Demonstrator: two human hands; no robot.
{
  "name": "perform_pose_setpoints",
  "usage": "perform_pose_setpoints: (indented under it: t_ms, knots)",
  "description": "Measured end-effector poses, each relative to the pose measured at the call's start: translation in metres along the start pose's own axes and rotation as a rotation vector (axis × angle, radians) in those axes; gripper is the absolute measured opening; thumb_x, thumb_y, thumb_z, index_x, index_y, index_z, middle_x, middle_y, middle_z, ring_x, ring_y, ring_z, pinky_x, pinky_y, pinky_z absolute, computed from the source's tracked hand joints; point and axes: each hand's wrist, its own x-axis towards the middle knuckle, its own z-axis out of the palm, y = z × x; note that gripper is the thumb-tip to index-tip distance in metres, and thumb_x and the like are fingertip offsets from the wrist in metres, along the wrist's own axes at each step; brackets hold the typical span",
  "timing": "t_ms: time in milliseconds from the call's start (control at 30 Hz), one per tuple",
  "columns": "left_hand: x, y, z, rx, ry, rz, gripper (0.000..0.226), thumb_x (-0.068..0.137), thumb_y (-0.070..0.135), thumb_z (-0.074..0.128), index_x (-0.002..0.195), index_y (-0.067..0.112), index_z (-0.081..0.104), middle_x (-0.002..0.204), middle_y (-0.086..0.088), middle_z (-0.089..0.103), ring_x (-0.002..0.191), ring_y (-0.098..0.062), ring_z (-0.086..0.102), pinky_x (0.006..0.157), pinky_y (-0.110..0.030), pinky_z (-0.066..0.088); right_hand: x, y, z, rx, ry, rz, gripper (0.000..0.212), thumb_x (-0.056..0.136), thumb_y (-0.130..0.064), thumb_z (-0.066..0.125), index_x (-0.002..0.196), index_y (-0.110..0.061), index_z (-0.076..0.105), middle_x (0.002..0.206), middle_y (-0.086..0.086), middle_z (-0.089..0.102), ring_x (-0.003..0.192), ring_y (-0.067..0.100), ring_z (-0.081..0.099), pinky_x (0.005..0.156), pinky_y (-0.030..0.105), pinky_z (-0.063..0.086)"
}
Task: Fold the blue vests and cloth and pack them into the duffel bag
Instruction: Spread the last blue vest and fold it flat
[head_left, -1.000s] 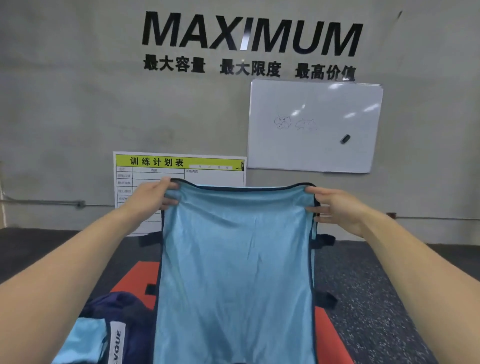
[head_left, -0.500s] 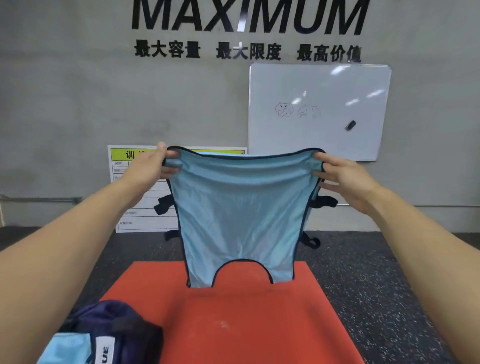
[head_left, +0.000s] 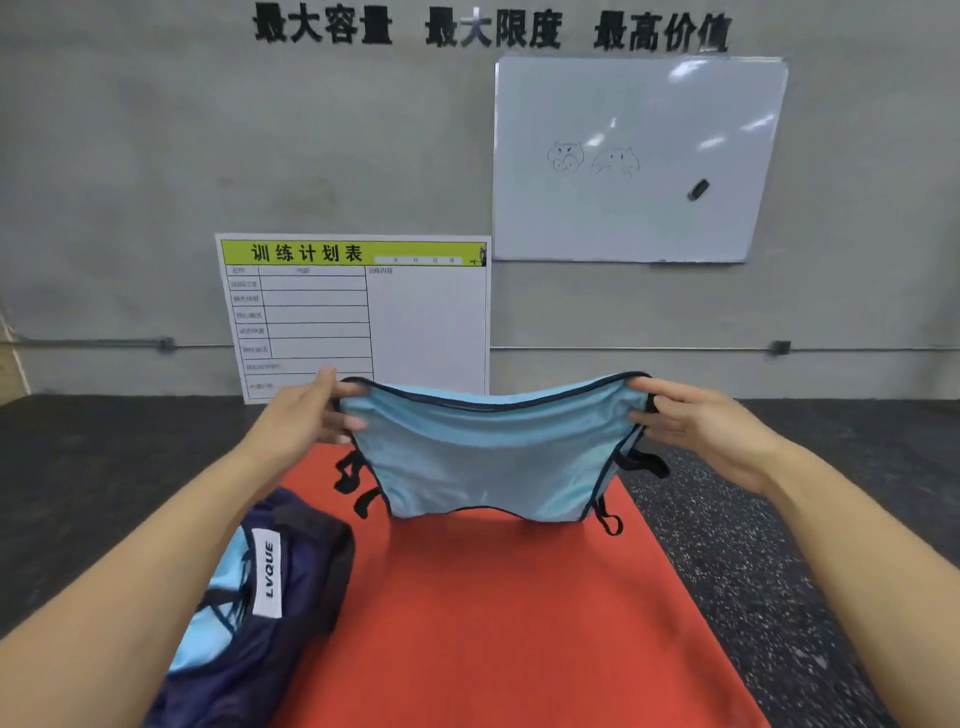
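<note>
Light blue vest (head_left: 493, 457) with navy trim – orange-red mat (head_left: 498, 613), navy duffel bag (head_left: 291, 597).

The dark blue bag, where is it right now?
In the head view the duffel bag lies low on the left, on the near left edge of the orange mat, beside the left forearm, with light blue cloth inside.

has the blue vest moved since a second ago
Yes. The blue vest, gripped by both hands, has come down: its lower edge now reaches the orange mat, where earlier it hung above it.
</note>
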Motion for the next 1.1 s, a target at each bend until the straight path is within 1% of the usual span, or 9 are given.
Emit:
perform_pose_setpoints:
  t_ms: [167,300,467,567,633,767,867,1000,1100]
  knots:
    - [-0.085,-0.037,-0.007,0.093,-0.036,-0.021,0.064,0.103,0.058,0.024,0.100,0.025,0.079,0.058,-0.013,0.058,0.047,-0.009,0.043,0.056,-0.030,0.029,-0.079,0.043,-0.004,-0.054,-0.218,0.146,0.037,0.107,-0.011,0.045,0.139,-0.017,0.060,0.136,0.005,0.066,0.129,0.021,0.062,0.120,0.045,0.033]
    - [-0.141,-0.080,-0.013,0.211,-0.101,-0.065,0.066,0.099,0.059,0.019,0.087,0.041,0.081,0.051,-0.006,0.052,0.048,-0.011,0.041,0.049,-0.024,0.029,-0.129,0.080,-0.006,-0.061,-0.420,0.325,0.039,0.105,-0.010,0.046,0.142,-0.013,0.059,0.142,0.009,0.062,0.134,0.026,0.057,0.122,0.045,0.030]
    - [-0.164,-0.113,-0.013,0.253,-0.115,-0.135,0.068,0.101,0.056,0.022,0.083,0.033,0.083,0.049,-0.003,0.045,0.050,-0.012,0.041,0.055,-0.026,0.029,-0.149,0.109,-0.003,-0.068,-0.524,0.425,0.038,0.106,-0.012,0.048,0.142,-0.013,0.060,0.141,0.011,0.062,0.133,0.028,0.057,0.119,0.045,0.036]
    - [-0.160,-0.116,-0.011,0.247,-0.101,-0.169,0.067,0.100,0.059,0.023,0.084,0.034,0.083,0.056,0.007,0.060,0.056,-0.012,0.050,0.062,-0.026,0.035,-0.141,0.108,0.006,-0.172,-0.436,0.368,0.035,0.103,-0.012,0.051,0.133,-0.019,0.068,0.115,-0.007,0.075,0.106,0.002,0.066,0.109,0.036,0.040]
    - [-0.152,-0.114,-0.008,0.245,-0.079,-0.170,0.062,0.102,0.055,0.027,0.086,0.033,0.083,0.077,0.010,0.075,0.073,-0.002,0.063,0.073,-0.013,0.041,-0.129,0.106,0.013,-0.189,-0.371,0.324,0.034,0.103,-0.010,0.052,0.129,-0.020,0.071,0.093,-0.021,0.073,0.091,-0.010,0.062,0.105,0.030,0.035]
    - [-0.118,-0.120,0.001,0.196,-0.050,-0.190,0.044,0.105,0.046,0.041,0.096,0.031,0.082,0.101,0.019,0.074,0.103,0.006,0.060,0.090,-0.018,0.039,-0.085,0.121,0.022,-0.185,-0.217,0.237,0.029,0.100,-0.014,0.062,0.120,-0.029,0.076,0.127,-0.016,0.070,0.125,-0.004,0.057,0.115,0.027,0.032]
    - [-0.084,-0.143,0.011,0.149,-0.066,-0.158,0.025,0.104,0.030,0.053,0.107,0.029,0.079,0.112,0.022,0.073,0.111,0.013,0.058,0.096,-0.013,0.040,-0.048,0.146,0.034,-0.140,-0.083,0.223,0.028,0.098,-0.012,0.065,0.117,-0.029,0.077,0.125,-0.014,0.071,0.127,0.000,0.056,0.116,0.029,0.031]
    - [-0.040,-0.190,0.035,0.185,-0.094,-0.150,0.029,0.099,0.005,0.060,0.109,0.027,0.075,0.107,0.011,0.072,0.093,0.000,0.065,0.078,-0.007,0.045,-0.003,0.198,0.052,-0.144,0.000,0.236,0.029,0.097,-0.011,0.068,0.113,-0.032,0.078,0.123,-0.009,0.073,0.125,0.009,0.060,0.116,0.035,0.038]
    - [-0.013,-0.243,0.048,0.246,-0.160,-0.193,0.054,0.093,-0.006,0.058,0.099,0.044,0.077,0.095,-0.001,0.065,0.084,-0.016,0.054,0.076,-0.029,0.045,0.023,0.242,0.063,-0.167,0.049,0.268,0.031,0.096,-0.006,0.067,0.110,-0.032,0.077,0.123,-0.007,0.071,0.120,0.010,0.061,0.111,0.032,0.042]
